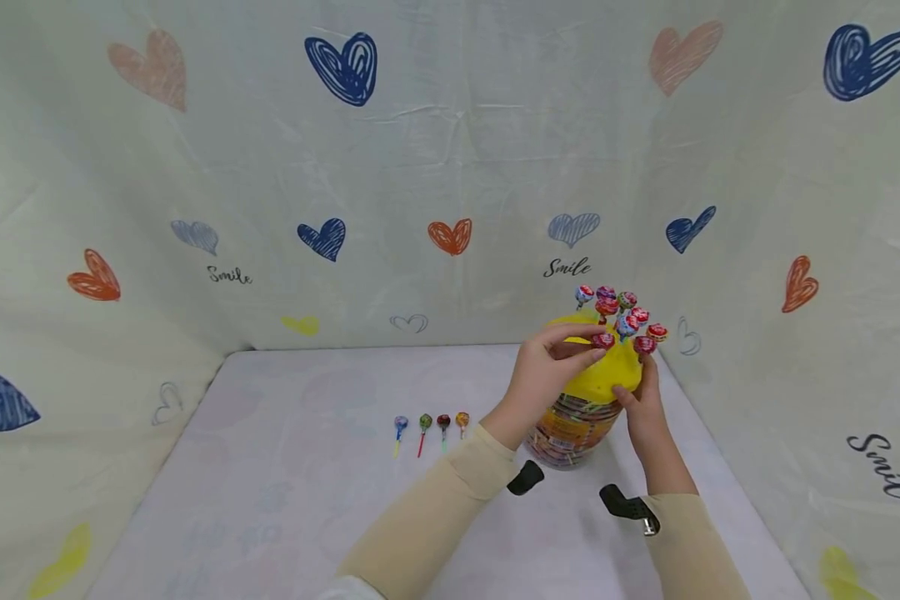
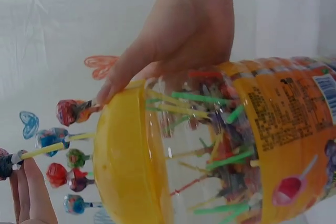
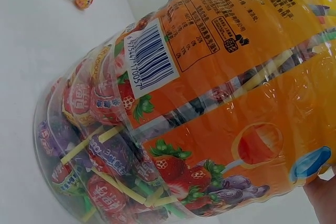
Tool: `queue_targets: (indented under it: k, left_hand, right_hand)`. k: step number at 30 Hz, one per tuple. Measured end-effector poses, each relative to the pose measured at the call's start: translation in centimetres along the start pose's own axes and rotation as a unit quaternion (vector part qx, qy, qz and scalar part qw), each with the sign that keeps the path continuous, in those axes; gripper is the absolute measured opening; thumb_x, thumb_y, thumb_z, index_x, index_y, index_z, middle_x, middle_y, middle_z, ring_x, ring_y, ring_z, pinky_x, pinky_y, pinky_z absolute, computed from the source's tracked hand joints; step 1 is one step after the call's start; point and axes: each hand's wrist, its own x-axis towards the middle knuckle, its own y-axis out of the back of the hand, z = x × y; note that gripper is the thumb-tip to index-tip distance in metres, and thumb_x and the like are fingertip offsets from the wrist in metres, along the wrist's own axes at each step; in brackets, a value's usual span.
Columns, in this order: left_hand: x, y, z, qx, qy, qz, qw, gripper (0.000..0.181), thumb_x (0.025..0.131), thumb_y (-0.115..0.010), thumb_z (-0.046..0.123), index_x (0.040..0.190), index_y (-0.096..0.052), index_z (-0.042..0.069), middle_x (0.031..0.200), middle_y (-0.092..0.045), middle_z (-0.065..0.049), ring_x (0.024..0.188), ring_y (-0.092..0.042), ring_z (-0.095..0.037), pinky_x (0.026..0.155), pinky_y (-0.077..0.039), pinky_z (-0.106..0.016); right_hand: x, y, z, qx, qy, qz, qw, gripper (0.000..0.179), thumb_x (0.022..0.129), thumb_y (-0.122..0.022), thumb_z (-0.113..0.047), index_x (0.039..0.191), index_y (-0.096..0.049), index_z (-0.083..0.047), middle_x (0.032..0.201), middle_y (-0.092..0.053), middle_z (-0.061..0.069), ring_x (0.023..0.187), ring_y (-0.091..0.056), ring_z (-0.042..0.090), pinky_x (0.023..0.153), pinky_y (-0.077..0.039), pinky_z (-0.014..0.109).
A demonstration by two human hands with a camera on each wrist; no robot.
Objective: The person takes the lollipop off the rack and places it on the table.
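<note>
A clear jar [image 1: 573, 433] packed with wrapped lollipops stands on the table under a yellow lid [image 1: 596, 379]. Several lollipops [image 1: 627, 323] stick up from the lid, heads upward. My left hand [image 1: 543, 371] pinches one dark red lollipop [image 1: 602, 340] by its head between thumb and fingers, over the lid. Its yellow stick shows in the left wrist view, beside the left fingers [image 2: 32, 195]. On the other side, my right hand [image 1: 647, 417] grips the lid's edge, thumb at the front. The jar's orange label [image 3: 210, 66] fills much of the right wrist view.
Left of the jar, several loose lollipops [image 1: 425, 422] lie in a row on the white table [image 1: 292, 500], heads away from me. A pale curtain [image 1: 450, 167] printed with hearts hangs behind the table and along both sides.
</note>
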Motion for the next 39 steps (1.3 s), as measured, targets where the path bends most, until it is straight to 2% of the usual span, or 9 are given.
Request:
queue_targets:
  k: [3, 6, 11, 14, 21, 26, 29, 34, 39]
  left_hand:
    - [-0.5, 1.4, -0.2, -0.018, 0.030, 0.012, 0.9993, 0.025, 0.088, -0.073, 0.018, 0.113, -0.074, 0.020, 0.112, -0.063, 0.014, 0.093, -0.065, -0.008, 0.082, -0.054, -0.025]
    - [-1.1, 3.1, -0.6, -0.042, 0.058, 0.023, 0.9972, 0.025, 0.087, -0.074, 0.017, 0.112, -0.074, 0.020, 0.112, -0.066, 0.010, 0.095, -0.066, -0.012, 0.083, -0.054, -0.028]
    - [-2.2, 6.0, -1.4, -0.110, 0.086, 0.025, 0.9899, 0.030, 0.090, -0.069, 0.007, 0.120, -0.069, 0.005, 0.113, -0.067, -0.006, 0.098, -0.066, -0.020, 0.087, -0.053, -0.034]
    - [-2.8, 7.4, -2.1, -0.121, 0.091, 0.024, 0.9882, 0.034, 0.092, -0.066, 0.005, 0.126, -0.064, 0.001, 0.115, -0.065, -0.011, 0.097, -0.066, -0.021, 0.087, -0.054, -0.037]
    - [-4.6, 10.0, -3.5, -0.060, 0.117, 0.029, 0.9908, 0.031, 0.096, -0.063, 0.015, 0.126, -0.066, 0.007, 0.117, -0.064, -0.010, 0.094, -0.068, -0.021, 0.082, -0.056, -0.036]
    - [-5.9, 12.6, -4.7, -0.033, 0.144, 0.050, 0.9878, 0.030, 0.095, -0.064, 0.016, 0.124, -0.067, 0.007, 0.115, -0.066, -0.010, 0.093, -0.069, -0.023, 0.082, -0.056, -0.040]
    - [-6.6, 14.3, -4.9, -0.012, 0.156, 0.061, 0.9858, 0.030, 0.095, -0.064, 0.012, 0.124, -0.067, 0.008, 0.116, -0.066, -0.009, 0.094, -0.068, -0.024, 0.084, -0.054, -0.044]
    - [-7.6, 17.4, -5.6, 0.060, 0.175, 0.076, 0.9798, 0.034, 0.091, -0.065, 0.002, 0.124, -0.069, 0.011, 0.111, -0.067, -0.007, 0.089, -0.068, -0.021, 0.081, -0.055, -0.040]
    - [-8.6, 20.2, -7.6, 0.105, 0.199, 0.100, 0.9692, 0.037, 0.090, -0.065, -0.001, 0.124, -0.068, 0.013, 0.115, -0.064, -0.007, 0.091, -0.066, -0.022, 0.080, -0.056, -0.036]
  right_hand:
    - [0.0, 0.0, 0.0, -0.006, 0.000, 0.000, 1.0000, 0.078, 0.101, -0.055, -0.023, 0.156, 0.000, -0.025, 0.161, -0.005, 0.007, 0.147, -0.007, 0.030, 0.115, -0.003, 0.056]
    - [-0.1, 0.0, -0.1, -0.001, -0.002, 0.004, 1.0000, 0.079, 0.100, -0.057, -0.022, 0.156, -0.001, -0.026, 0.161, -0.005, 0.007, 0.147, -0.008, 0.030, 0.115, -0.002, 0.056]
    - [-0.2, 0.0, 0.0, 0.010, -0.003, 0.007, 0.9999, 0.080, 0.099, -0.058, -0.020, 0.156, -0.002, -0.025, 0.161, -0.007, 0.008, 0.146, -0.009, 0.030, 0.115, -0.001, 0.055]
    - [-0.2, 0.1, 0.0, 0.012, -0.002, 0.009, 0.9999, 0.077, 0.100, -0.057, -0.020, 0.155, -0.003, -0.026, 0.161, -0.009, 0.007, 0.146, -0.011, 0.029, 0.115, -0.001, 0.055]
    - [-0.2, 0.1, -0.2, 0.025, 0.006, 0.007, 0.9996, 0.075, 0.100, -0.055, -0.019, 0.155, -0.005, -0.027, 0.161, -0.010, 0.004, 0.146, -0.011, 0.026, 0.116, -0.001, 0.053]
    - [-0.2, -0.1, -0.1, 0.027, 0.013, 0.002, 0.9996, 0.072, 0.101, -0.054, -0.021, 0.155, -0.006, -0.027, 0.160, -0.015, 0.006, 0.144, -0.017, 0.026, 0.116, -0.004, 0.053]
    - [-0.2, -0.2, 0.0, 0.033, 0.023, 0.001, 0.9992, 0.070, 0.101, -0.054, -0.022, 0.154, -0.009, -0.027, 0.158, -0.017, 0.006, 0.143, -0.019, 0.025, 0.116, -0.004, 0.053]
    - [-0.1, -0.4, 0.0, 0.029, 0.025, -0.005, 0.9992, 0.070, 0.101, -0.052, -0.024, 0.154, -0.007, -0.026, 0.160, -0.013, 0.006, 0.144, -0.015, 0.024, 0.116, -0.001, 0.051]
    - [-0.1, -0.3, -0.1, 0.031, 0.018, -0.006, 0.9993, 0.071, 0.102, -0.052, -0.019, 0.154, -0.004, -0.026, 0.161, -0.009, 0.005, 0.146, -0.011, 0.024, 0.116, 0.001, 0.052]
